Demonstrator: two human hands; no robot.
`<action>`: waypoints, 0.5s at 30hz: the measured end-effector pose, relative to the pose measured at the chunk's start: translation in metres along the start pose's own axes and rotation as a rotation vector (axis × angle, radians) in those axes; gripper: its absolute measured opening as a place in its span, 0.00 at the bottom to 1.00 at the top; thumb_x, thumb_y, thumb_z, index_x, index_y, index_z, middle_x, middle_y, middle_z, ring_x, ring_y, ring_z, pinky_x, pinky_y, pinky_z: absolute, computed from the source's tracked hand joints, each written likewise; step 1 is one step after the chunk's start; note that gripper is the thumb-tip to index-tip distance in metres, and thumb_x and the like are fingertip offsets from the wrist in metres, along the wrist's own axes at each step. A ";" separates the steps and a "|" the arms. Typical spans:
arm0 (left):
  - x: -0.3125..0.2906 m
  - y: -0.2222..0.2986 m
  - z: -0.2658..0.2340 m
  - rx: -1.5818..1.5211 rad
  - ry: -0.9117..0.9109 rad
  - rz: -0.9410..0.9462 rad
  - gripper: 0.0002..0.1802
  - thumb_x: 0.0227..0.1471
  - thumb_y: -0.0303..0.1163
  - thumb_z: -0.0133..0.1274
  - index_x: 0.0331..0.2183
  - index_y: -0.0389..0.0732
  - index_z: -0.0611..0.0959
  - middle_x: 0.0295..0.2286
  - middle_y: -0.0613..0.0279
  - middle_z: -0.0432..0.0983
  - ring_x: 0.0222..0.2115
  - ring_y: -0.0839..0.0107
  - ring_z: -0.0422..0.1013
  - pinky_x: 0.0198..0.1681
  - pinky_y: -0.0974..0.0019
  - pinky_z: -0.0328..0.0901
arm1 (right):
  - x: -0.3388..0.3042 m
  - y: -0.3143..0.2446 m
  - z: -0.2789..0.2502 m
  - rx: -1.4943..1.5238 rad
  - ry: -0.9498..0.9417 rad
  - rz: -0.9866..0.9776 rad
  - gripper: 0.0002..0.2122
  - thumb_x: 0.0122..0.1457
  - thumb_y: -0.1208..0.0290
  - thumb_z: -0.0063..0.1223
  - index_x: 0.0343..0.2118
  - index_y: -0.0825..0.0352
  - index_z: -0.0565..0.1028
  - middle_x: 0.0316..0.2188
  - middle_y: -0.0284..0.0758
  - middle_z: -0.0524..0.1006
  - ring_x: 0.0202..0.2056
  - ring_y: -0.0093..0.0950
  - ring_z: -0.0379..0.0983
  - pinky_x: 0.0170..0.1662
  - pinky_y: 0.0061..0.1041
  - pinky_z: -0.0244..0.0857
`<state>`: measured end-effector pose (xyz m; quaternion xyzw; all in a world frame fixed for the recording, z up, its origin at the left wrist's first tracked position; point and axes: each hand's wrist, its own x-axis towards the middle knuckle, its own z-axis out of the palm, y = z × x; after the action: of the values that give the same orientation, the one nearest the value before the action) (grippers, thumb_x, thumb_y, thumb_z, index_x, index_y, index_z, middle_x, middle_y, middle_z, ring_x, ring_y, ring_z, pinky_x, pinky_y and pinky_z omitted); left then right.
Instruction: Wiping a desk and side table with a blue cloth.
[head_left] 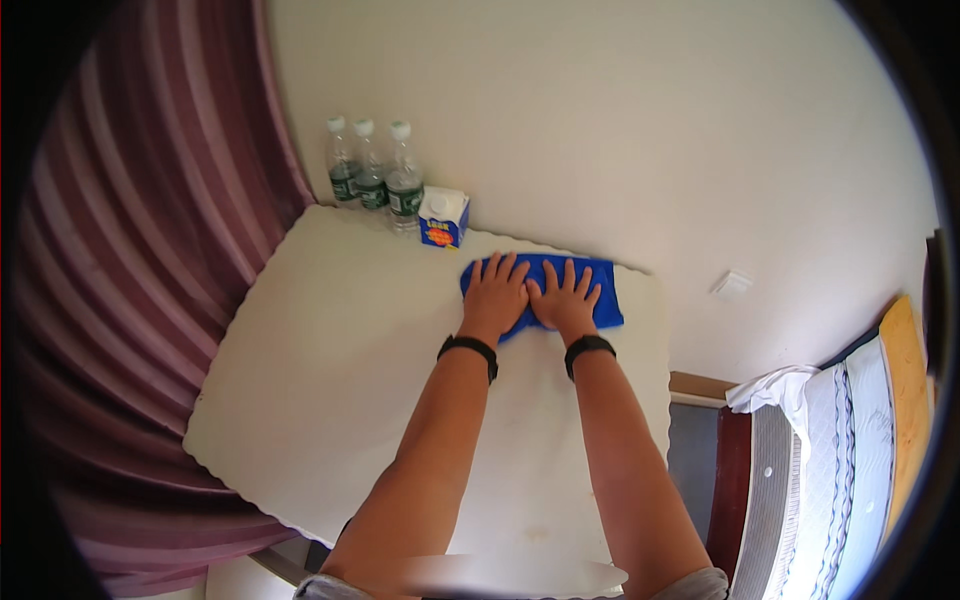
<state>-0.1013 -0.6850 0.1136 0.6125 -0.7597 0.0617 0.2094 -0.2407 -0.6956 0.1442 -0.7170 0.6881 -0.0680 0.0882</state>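
Observation:
A blue cloth (605, 290) lies spread near the far right edge of the white table (350, 370). Flat on its left part rests my left hand (495, 295), fingers spread and pointing away from me. My right hand (565, 295) presses flat on the cloth beside it, its thumb close to the left hand. Both palms cover the middle of the cloth, and neither hand grips it. A black band circles each wrist.
Three clear plastic bottles (403, 185) with white caps stand at the table's far left, by the wall. Right of them is a blue and white carton (443, 217). A striped purple curtain (150, 280) hangs along the left edge. A bed (835, 460) is at the right.

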 end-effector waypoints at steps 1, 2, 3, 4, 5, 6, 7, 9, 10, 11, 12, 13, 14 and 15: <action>-0.012 0.003 -0.004 -0.008 -0.001 -0.004 0.27 0.62 0.44 0.45 0.61 0.50 0.69 0.63 0.59 0.60 0.65 0.56 0.53 0.66 0.43 0.47 | -0.012 -0.001 0.001 -0.004 -0.005 -0.001 0.32 0.65 0.39 0.32 0.69 0.46 0.55 0.72 0.40 0.45 0.71 0.53 0.32 0.68 0.60 0.23; -0.030 0.001 -0.011 -0.002 -0.002 -0.015 0.27 0.62 0.44 0.45 0.61 0.50 0.70 0.63 0.59 0.60 0.65 0.56 0.53 0.66 0.42 0.47 | -0.027 -0.008 0.003 0.001 -0.011 -0.014 0.32 0.64 0.39 0.33 0.69 0.46 0.55 0.72 0.40 0.45 0.71 0.53 0.32 0.68 0.60 0.23; -0.047 0.002 -0.019 0.006 -0.007 -0.020 0.27 0.62 0.44 0.45 0.61 0.49 0.69 0.63 0.58 0.60 0.65 0.55 0.53 0.66 0.42 0.47 | -0.043 -0.011 0.004 -0.004 -0.018 -0.027 0.32 0.64 0.39 0.33 0.69 0.46 0.55 0.72 0.40 0.45 0.71 0.53 0.32 0.68 0.60 0.23; -0.066 0.002 -0.028 0.018 -0.012 -0.026 0.27 0.62 0.44 0.44 0.61 0.49 0.69 0.63 0.58 0.60 0.65 0.55 0.52 0.66 0.41 0.47 | -0.060 -0.016 0.006 -0.006 -0.024 -0.041 0.32 0.64 0.39 0.33 0.69 0.46 0.55 0.72 0.40 0.45 0.71 0.53 0.32 0.68 0.60 0.23; -0.085 0.006 -0.033 0.011 0.007 -0.032 0.27 0.61 0.44 0.45 0.60 0.50 0.71 0.63 0.59 0.60 0.65 0.57 0.53 0.67 0.42 0.46 | -0.079 -0.017 0.008 -0.021 -0.030 -0.049 0.32 0.64 0.39 0.33 0.70 0.46 0.55 0.73 0.40 0.44 0.71 0.53 0.31 0.68 0.60 0.23; -0.106 0.009 -0.043 0.007 0.030 -0.040 0.26 0.60 0.43 0.46 0.59 0.51 0.72 0.63 0.61 0.60 0.65 0.59 0.53 0.67 0.43 0.44 | -0.101 -0.021 0.007 -0.033 -0.033 -0.063 0.33 0.64 0.39 0.32 0.70 0.46 0.54 0.73 0.40 0.44 0.71 0.53 0.31 0.68 0.60 0.22; -0.129 0.010 -0.050 0.015 0.017 -0.045 0.27 0.60 0.43 0.45 0.60 0.51 0.71 0.64 0.60 0.60 0.65 0.59 0.53 0.67 0.43 0.44 | -0.122 -0.026 0.009 -0.046 -0.058 -0.075 0.33 0.64 0.39 0.32 0.70 0.46 0.53 0.73 0.40 0.43 0.71 0.53 0.30 0.68 0.60 0.22; -0.172 0.021 -0.067 0.015 -0.004 -0.038 0.27 0.61 0.44 0.45 0.60 0.51 0.71 0.64 0.60 0.59 0.66 0.58 0.52 0.67 0.43 0.44 | -0.164 -0.025 0.012 -0.074 -0.107 -0.090 0.34 0.65 0.38 0.31 0.71 0.46 0.50 0.73 0.39 0.40 0.72 0.53 0.28 0.68 0.60 0.21; -0.194 0.025 -0.080 0.016 -0.009 -0.030 0.27 0.61 0.44 0.45 0.60 0.51 0.70 0.64 0.59 0.58 0.66 0.57 0.51 0.67 0.42 0.44 | -0.188 -0.029 0.010 -0.092 -0.128 -0.100 0.34 0.65 0.38 0.30 0.71 0.47 0.50 0.73 0.39 0.39 0.72 0.53 0.27 0.68 0.60 0.20; -0.218 0.027 -0.092 -0.005 -0.058 -0.024 0.29 0.62 0.44 0.42 0.62 0.47 0.68 0.65 0.57 0.56 0.66 0.54 0.49 0.66 0.39 0.45 | -0.210 -0.033 0.011 -0.103 -0.148 -0.111 0.34 0.65 0.38 0.30 0.71 0.47 0.49 0.73 0.39 0.38 0.72 0.53 0.26 0.68 0.60 0.20; -0.240 0.029 -0.104 -0.009 -0.056 -0.025 0.29 0.62 0.44 0.42 0.62 0.47 0.68 0.65 0.56 0.56 0.67 0.54 0.49 0.66 0.39 0.44 | -0.235 -0.039 0.007 -0.116 -0.162 -0.125 0.34 0.65 0.38 0.29 0.71 0.47 0.48 0.73 0.39 0.38 0.71 0.53 0.26 0.68 0.60 0.20; -0.262 0.029 -0.117 -0.002 -0.059 -0.024 0.29 0.62 0.44 0.42 0.62 0.48 0.67 0.65 0.56 0.55 0.67 0.54 0.48 0.66 0.39 0.44 | -0.257 -0.046 0.003 -0.119 -0.176 -0.140 0.34 0.65 0.38 0.29 0.71 0.46 0.48 0.73 0.39 0.37 0.71 0.53 0.25 0.68 0.60 0.19; -0.283 0.027 -0.121 0.004 -0.065 -0.016 0.29 0.63 0.44 0.42 0.62 0.48 0.67 0.65 0.56 0.55 0.67 0.53 0.48 0.66 0.39 0.44 | -0.276 -0.050 0.009 -0.121 -0.187 -0.148 0.34 0.65 0.38 0.29 0.72 0.46 0.48 0.73 0.39 0.37 0.71 0.53 0.25 0.68 0.60 0.19; -0.304 0.026 -0.128 0.005 -0.089 -0.018 0.29 0.63 0.45 0.41 0.63 0.48 0.67 0.66 0.56 0.54 0.67 0.53 0.47 0.67 0.40 0.43 | -0.296 -0.055 0.014 -0.127 -0.193 -0.153 0.34 0.65 0.38 0.29 0.72 0.46 0.47 0.73 0.39 0.36 0.71 0.53 0.24 0.68 0.61 0.18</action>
<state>-0.0462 -0.3590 0.1137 0.6221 -0.7625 0.0342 0.1745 -0.1967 -0.3972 0.1495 -0.7746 0.6228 0.0385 0.1030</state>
